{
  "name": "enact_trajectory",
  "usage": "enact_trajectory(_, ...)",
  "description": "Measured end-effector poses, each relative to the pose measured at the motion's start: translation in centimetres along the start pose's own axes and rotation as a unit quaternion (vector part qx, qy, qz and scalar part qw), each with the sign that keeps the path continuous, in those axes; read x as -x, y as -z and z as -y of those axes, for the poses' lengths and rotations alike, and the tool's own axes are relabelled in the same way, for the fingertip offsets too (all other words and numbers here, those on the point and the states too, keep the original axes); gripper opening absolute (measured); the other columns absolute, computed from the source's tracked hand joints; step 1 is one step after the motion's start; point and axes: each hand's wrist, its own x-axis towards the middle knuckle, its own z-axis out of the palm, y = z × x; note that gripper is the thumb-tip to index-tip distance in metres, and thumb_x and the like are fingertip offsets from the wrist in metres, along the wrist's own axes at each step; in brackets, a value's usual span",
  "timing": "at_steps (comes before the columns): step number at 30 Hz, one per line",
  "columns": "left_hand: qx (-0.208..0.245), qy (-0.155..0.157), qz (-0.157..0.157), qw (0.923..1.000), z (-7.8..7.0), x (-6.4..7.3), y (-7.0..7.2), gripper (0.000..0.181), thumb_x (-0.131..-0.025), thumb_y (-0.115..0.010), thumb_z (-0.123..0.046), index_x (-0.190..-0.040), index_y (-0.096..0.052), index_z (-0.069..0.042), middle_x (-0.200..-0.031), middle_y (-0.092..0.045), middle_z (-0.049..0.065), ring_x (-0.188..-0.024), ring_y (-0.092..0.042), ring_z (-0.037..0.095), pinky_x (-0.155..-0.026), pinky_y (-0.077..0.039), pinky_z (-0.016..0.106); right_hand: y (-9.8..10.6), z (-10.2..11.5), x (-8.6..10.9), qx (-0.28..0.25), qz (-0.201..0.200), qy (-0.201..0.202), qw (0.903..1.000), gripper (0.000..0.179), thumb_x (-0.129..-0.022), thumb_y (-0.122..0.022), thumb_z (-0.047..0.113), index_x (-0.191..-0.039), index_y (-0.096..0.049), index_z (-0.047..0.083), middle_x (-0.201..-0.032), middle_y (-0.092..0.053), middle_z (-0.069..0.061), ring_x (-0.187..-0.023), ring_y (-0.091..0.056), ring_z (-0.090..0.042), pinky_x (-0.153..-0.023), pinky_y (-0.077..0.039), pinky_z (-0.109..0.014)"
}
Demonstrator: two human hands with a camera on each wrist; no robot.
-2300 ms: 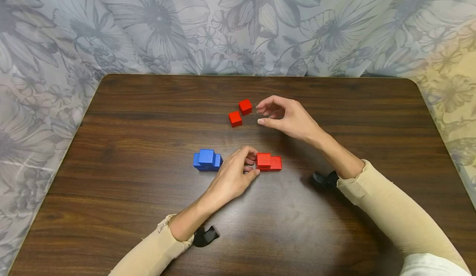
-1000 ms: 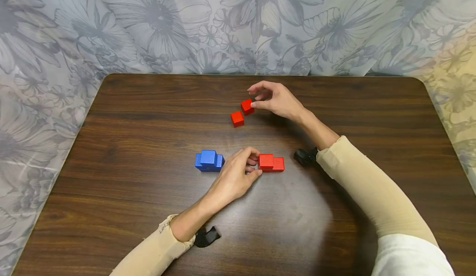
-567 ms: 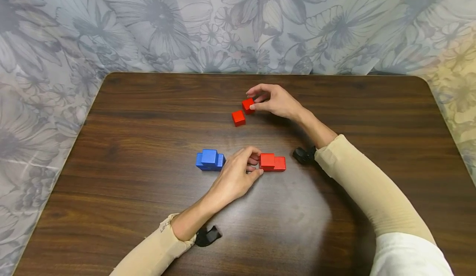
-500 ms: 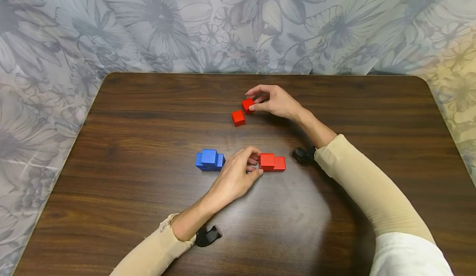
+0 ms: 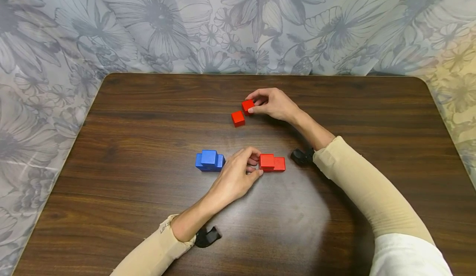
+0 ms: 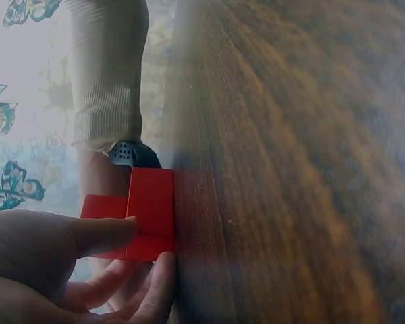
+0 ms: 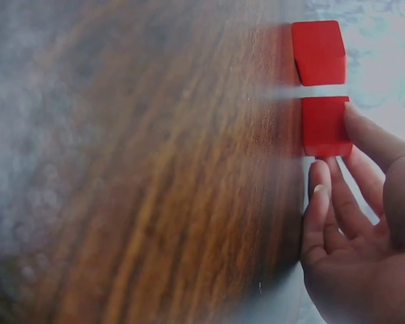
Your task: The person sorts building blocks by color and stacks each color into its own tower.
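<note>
Big dark wooden table (image 5: pixel 148 210) under everything, floral cloth (image 5: pixel 156 24) hung behind it. My left hand (image 5: pixel 232 179) sits near the table's middle, fingers curled against the left end of the red block cluster (image 5: pixel 272 162); in the left wrist view my thumb and a fingertip (image 6: pixel 111 233) pinch that cluster's side, so it is held steady, flat on the table. Blue block cluster (image 5: pixel 208 160) lies just beside my left hand on its other side, untouched, one block stacked on top. My right hand (image 5: pixel 273 102) is farther back on the table, at the two loose cubes. What has changed: a couple of seconds ago this hand hovered open, apart from the cubes; then it reached over them, and now the fingers have come down and closed on the far red cube (image 5: pixel 248 105). Thumb on the near face, index finger on top or on the far side; the right wrist view shows a fingertip (image 7: pixel 364 135) on the cube's edge. The cube has not visibly left the table, so I judge the grasp is just made and the lift not begun. Near red cube (image 5: pixel 238 118) sits just beside the held one, a small gap between them in the right wrist view, and stays where it was. Left hand and both clusters have not moved. No containers anywhere in view, nothing holding anything; all blocks lie straight on the table.
</note>
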Motion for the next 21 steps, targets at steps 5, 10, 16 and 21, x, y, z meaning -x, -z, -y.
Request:
enact_trajectory(5, 0.002, -0.004, -0.001, 1.0, -0.01, 0.01, -0.02, 0.033, -0.086, -0.077, -0.004, -0.115, -0.061, -0.006, -0.109, -0.064, 0.006, -0.094, -0.066, 0.015, -0.079, -0.055, 0.019, -0.04, -0.1, 0.14, 0.003, -0.007, 0.004, 1.0, 0.03, -0.084, -0.082, 0.021, -0.112, -0.073, 0.015, -0.093, -0.069, -0.005, -0.082, -0.061, -0.016, -0.065, -0.045, -0.026)
enact_trajectory(10, 0.009, -0.004, -0.001, 0.9999, -0.12, 0.09, -0.04, 0.034, -0.086, -0.077, -0.003, -0.116, -0.061, -0.006, -0.11, -0.064, 0.006, -0.095, -0.066, 0.016, -0.079, -0.055, 0.021, 0.06, -0.22, 0.31, -0.004, -0.011, 0.012, 0.9999, 0.029, -0.085, -0.082, 0.021, -0.112, -0.073, 0.015, -0.094, -0.069, -0.005, -0.083, -0.062, -0.016, -0.068, -0.046, -0.027)
enact_trajectory(16, 0.007, -0.003, 0.0, 1.0, -0.09, 0.05, -0.05, 0.034, -0.086, -0.077, -0.003, -0.116, -0.061, -0.006, -0.11, -0.064, 0.006, -0.096, -0.065, 0.016, -0.079, -0.055, 0.02, 0.31, -0.08, 0.44, -0.026, -0.015, 0.019, 0.9994, 0.031, -0.085, -0.081, 0.023, -0.114, -0.073, 0.015, -0.104, -0.07, -0.004, -0.091, -0.064, -0.015, -0.078, -0.05, -0.028)
enact_trajectory(21, 0.005, -0.003, 0.0, 1.0, -0.05, 0.02, -0.1, 0.034, -0.086, -0.077, -0.004, -0.116, -0.061, -0.007, -0.11, -0.064, 0.005, -0.097, -0.064, 0.016, -0.079, -0.055, 0.019, 0.54, 0.22, 0.81, -0.05, -0.021, 0.012, 0.9985, 0.033, -0.085, -0.081, 0.024, -0.115, -0.072, 0.016, -0.113, -0.068, -0.003, -0.09, -0.068, -0.018, -0.077, -0.052, -0.027)
